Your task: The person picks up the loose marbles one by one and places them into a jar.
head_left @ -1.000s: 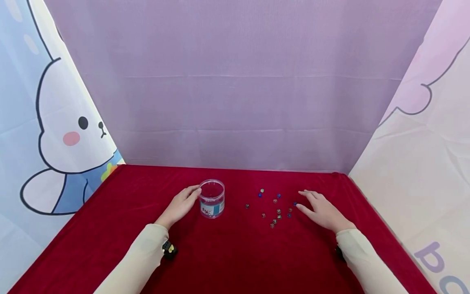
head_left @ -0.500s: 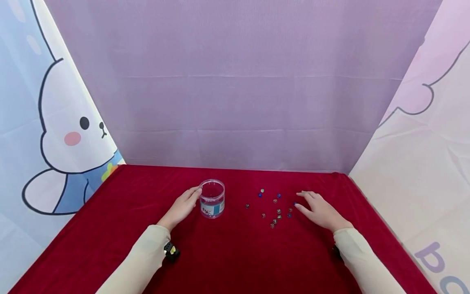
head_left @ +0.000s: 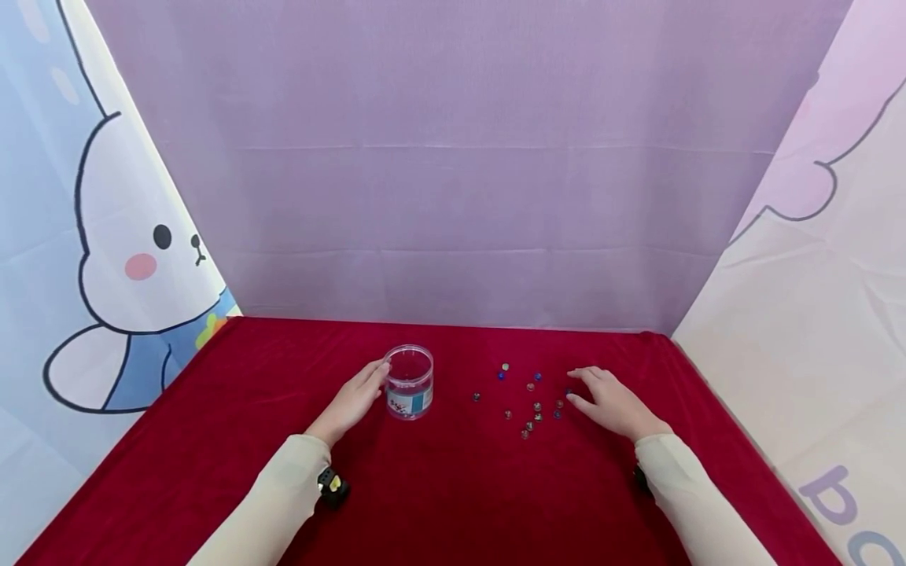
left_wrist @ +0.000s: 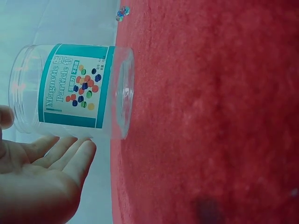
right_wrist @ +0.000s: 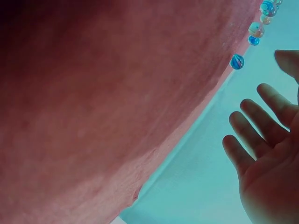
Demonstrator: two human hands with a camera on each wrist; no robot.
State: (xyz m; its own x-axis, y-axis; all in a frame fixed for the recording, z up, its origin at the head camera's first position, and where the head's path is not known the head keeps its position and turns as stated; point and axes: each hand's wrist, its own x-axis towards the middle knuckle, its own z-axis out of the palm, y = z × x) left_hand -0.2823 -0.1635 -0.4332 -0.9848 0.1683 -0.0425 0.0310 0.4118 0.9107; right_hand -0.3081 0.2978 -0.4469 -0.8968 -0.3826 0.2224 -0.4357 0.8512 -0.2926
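Note:
A clear plastic jar (head_left: 409, 402) with a teal and white label stands upright, lidless, on the red cloth. My left hand (head_left: 351, 399) is at its left side, fingertips against or very near the wall near the rim; the left wrist view shows the fingers (left_wrist: 79, 161) straight, not wrapped round it. Several small glass marbles (head_left: 538, 407), some blue, lie scattered right of the jar. Over their right edge my right hand (head_left: 614, 405) hovers with fingers spread and nothing held. A blue marble (head_left: 569, 391) lies by its fingertips; the right wrist view shows a blue swirled marble (right_wrist: 237, 61) below the hand.
Red velvety cloth (head_left: 439, 495) covers the table. A lilac curtain (head_left: 453, 173) closes off the back. Printed cloth panels stand on both sides, the left panel (head_left: 127, 212) bearing a cartoon animal.
My right hand has shifted slightly left, toward the marbles. The left hand has edged slightly right at the jar. Jar and marbles look unmoved.

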